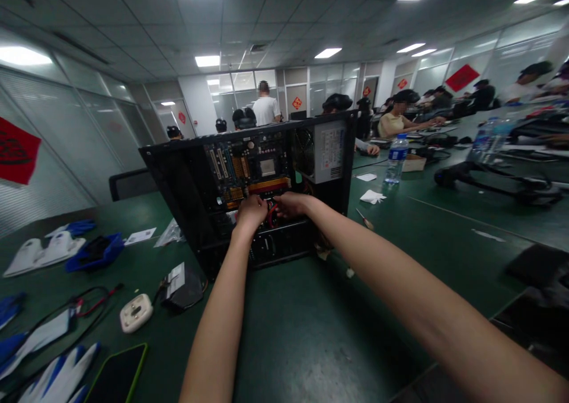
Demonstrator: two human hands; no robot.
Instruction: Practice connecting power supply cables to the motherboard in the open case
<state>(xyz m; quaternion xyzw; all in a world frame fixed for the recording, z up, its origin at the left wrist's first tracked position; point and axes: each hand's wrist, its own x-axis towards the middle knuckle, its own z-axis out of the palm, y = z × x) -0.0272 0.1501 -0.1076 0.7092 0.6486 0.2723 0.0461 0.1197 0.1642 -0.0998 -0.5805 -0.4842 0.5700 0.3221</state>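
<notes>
Computer case [178,195] stands open-sided on the green worktop [293,332], left hand [251,209] and right hand [292,204] curled inside its lower part beside red cables [271,214], though I cannot tell whether either grips; cable handling seems underway, the next move likely needing careful fingertip control.

What both hands [252,209] [291,204] touch is too small to tell; phone [116,376] cut off below
</notes>
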